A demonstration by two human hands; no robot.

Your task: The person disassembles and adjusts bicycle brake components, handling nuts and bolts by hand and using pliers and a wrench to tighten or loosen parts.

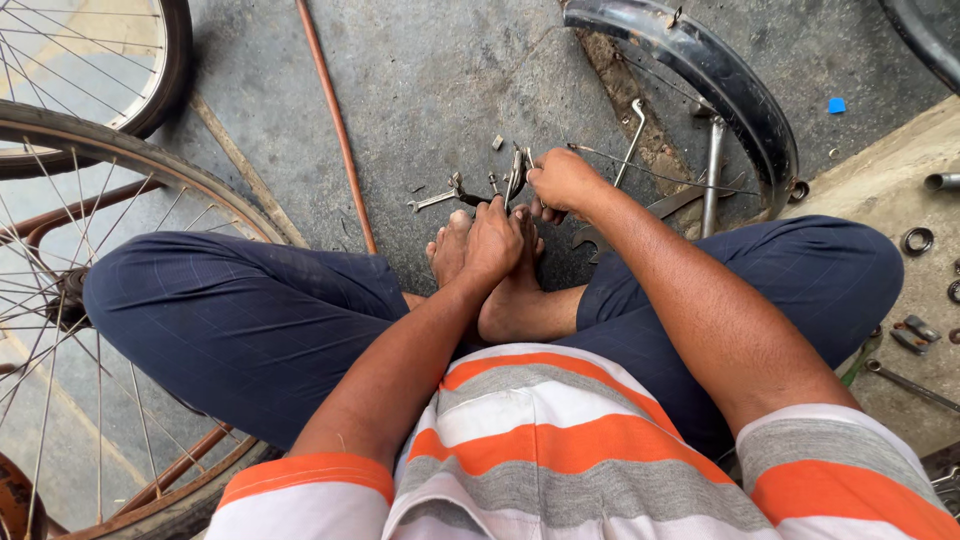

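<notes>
I sit cross-legged on a grey concrete floor in dark blue trousers, my bare feet (500, 290) together in front. My left hand (492, 243) rests over my toes, its fingers closed around the lower end of a metal tool, seemingly pliers (515, 178). My right hand (563, 181) is closed near the pliers' top and pinches a thin wire (650, 170) that runs right toward a black mudguard. A small spanner (432, 200) and loose nuts lie on the floor just beyond my hands.
A bicycle wheel with spokes (120, 300) fills the left. A black mudguard with metal stays (720, 90) lies upper right. A thin copper-coloured rod (335, 120) crosses the floor. Rings, nuts and a spanner (910, 385) lie on a raised ledge at right.
</notes>
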